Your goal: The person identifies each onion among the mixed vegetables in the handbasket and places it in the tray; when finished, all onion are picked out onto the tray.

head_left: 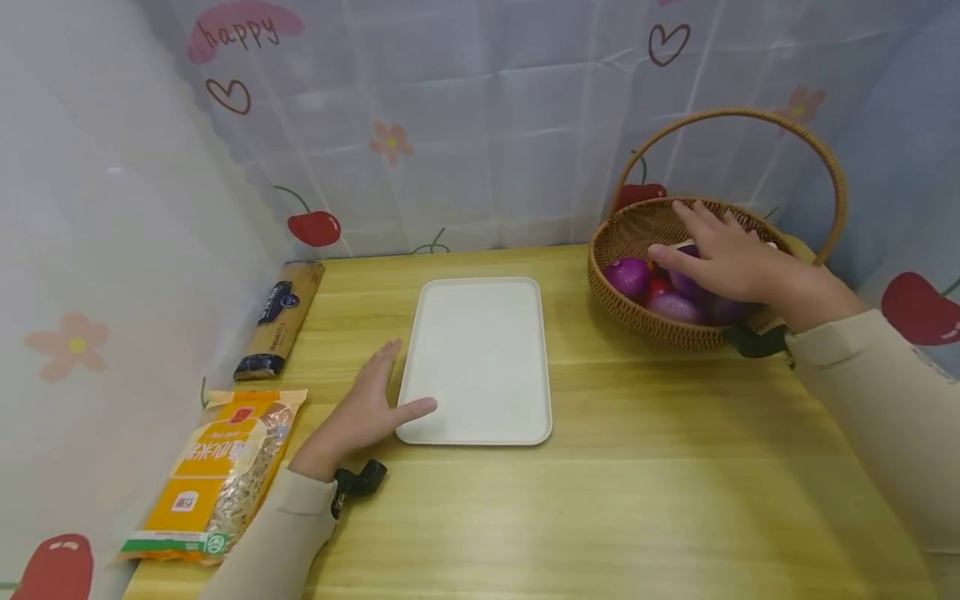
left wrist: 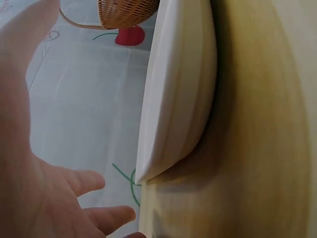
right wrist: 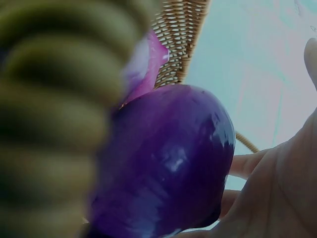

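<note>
My left hand (head_left: 365, 408), fingers spread, is at the left edge of a white rectangular tray (head_left: 476, 358), the thumb over its near-left corner. In the left wrist view the tray's raised side (left wrist: 183, 94) shows beyond the spread fingers. Over a round wicker basket (head_left: 637, 312) at the right, my right hand (head_left: 738, 260) reaches with straight fingers. Below its palm lie a purple onion (head_left: 628, 277) and other purple and red produce, partly hidden. In the right wrist view a glossy dark-purple eggplant (right wrist: 173, 158) is right by the palm and fingers.
A tall arched handle (head_left: 832, 179) rises over the basket. Along the table's left edge lie a brown spaghetti pack (head_left: 281, 321) and an orange bag of grain (head_left: 213, 475). A printed curtain (head_left: 480, 150) hangs behind the wooden table (head_left: 637, 492) and at its sides.
</note>
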`<state>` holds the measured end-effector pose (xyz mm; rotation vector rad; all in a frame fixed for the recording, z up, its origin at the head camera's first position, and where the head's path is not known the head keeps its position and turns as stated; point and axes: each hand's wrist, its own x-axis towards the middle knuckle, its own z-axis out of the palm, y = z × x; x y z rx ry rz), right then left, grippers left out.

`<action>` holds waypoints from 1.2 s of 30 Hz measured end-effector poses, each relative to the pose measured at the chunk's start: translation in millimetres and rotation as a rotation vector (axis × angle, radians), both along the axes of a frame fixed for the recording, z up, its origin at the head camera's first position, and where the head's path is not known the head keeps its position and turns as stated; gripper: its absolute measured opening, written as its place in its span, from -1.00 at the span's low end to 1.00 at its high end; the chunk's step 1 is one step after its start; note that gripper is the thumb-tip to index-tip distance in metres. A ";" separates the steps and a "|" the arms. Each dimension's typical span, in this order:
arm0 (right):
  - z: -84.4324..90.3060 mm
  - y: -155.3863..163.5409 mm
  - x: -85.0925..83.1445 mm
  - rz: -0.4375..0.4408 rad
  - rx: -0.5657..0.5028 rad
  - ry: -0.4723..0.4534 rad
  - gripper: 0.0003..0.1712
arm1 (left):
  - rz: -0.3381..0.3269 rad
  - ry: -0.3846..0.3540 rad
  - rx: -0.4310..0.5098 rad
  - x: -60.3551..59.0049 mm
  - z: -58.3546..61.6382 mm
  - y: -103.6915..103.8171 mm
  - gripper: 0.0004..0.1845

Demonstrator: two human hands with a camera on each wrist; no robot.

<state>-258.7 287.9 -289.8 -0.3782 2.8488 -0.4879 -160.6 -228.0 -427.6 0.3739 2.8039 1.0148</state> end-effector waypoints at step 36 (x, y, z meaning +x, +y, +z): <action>-16.7 6.9 22.5 -0.126 -0.327 0.087 0.02 | -0.066 -0.031 -0.060 18.4 -10.2 10.2 0.65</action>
